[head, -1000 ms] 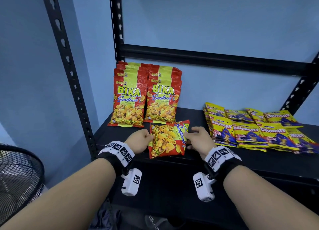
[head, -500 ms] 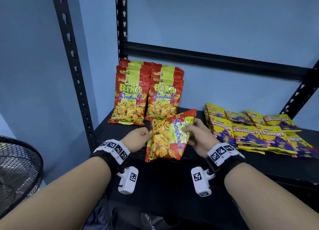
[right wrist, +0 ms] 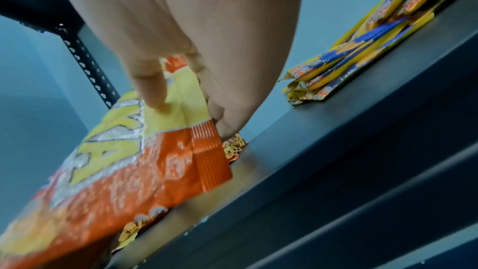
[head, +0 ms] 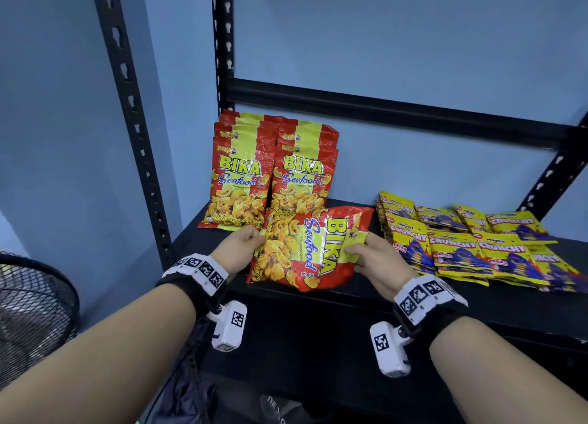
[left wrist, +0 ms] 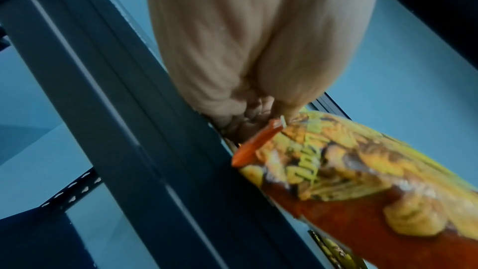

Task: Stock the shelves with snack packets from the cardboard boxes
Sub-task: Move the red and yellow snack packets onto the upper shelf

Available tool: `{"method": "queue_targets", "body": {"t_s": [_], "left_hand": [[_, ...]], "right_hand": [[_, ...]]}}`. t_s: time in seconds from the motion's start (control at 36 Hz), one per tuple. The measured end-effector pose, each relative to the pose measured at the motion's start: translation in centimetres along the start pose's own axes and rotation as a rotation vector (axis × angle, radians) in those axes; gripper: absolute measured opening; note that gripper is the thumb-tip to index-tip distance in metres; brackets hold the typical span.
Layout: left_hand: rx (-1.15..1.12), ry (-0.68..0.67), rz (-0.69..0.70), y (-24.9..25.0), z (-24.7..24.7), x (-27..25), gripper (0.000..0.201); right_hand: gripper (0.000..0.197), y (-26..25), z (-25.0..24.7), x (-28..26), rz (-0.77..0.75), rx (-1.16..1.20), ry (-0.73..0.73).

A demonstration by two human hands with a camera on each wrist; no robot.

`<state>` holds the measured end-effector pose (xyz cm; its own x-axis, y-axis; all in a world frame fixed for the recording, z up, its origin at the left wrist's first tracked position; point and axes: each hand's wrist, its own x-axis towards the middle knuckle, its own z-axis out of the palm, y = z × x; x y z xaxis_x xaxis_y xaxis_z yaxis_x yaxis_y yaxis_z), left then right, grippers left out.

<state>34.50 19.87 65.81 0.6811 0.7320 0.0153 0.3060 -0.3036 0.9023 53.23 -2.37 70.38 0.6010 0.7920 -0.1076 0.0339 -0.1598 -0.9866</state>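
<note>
Spanning both hands point(head: 241, 248): tilted Bika packet point(head: 305, 248)

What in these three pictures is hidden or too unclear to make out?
- Cardboard boxes: in no view.
- Left hand fingertips: head view, tucked behind the held Bika packet; left wrist view, blurred at the grip.
- How many Bika packets stand at the back: head view, the front ones cover the rest.
- Crunchy packets: head view, far right ones blurred and cut by the edge.
- Packet beneath the held one: right wrist view, only corners show.
</note>
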Motion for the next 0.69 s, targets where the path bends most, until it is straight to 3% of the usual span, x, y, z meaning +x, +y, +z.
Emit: {"method": "queue_targets", "body": {"t_s": [0.14, 0.31, 0.42, 0.61, 0.69], "left_hand": [[0.038, 0.012, -0.014, -0.1, -0.2, -0.1, 0.031], [0.225, -0.027, 0.04, 0.6, 0.2, -0.6, 0.03], [0.239, -0.022, 0.058, 0.9, 0.2, -0.7, 0.029], [0.225, 0.023, 0.052, 0.7, 0.3, -0.6, 0.029], [0.246, 0.022, 0.061, 0.6, 0.5, -0.8, 0.03]], "right_hand": [[0.018, 1.4, -1.3, 0.7, -0.018, -0.101, 0.184], [0.049, 3.9, -3.0, 1.5, -0.042, -0.6, 0.355], [0.044, 4.3, -2.8, 1.0, -0.026, -0.816, 0.378], [0.037, 4.1, -1.8, 1.2, -0.007, -0.926, 0.38], [0.024, 3.3, -1.3, 0.7, 0.025, -1.017, 0.398]]}}
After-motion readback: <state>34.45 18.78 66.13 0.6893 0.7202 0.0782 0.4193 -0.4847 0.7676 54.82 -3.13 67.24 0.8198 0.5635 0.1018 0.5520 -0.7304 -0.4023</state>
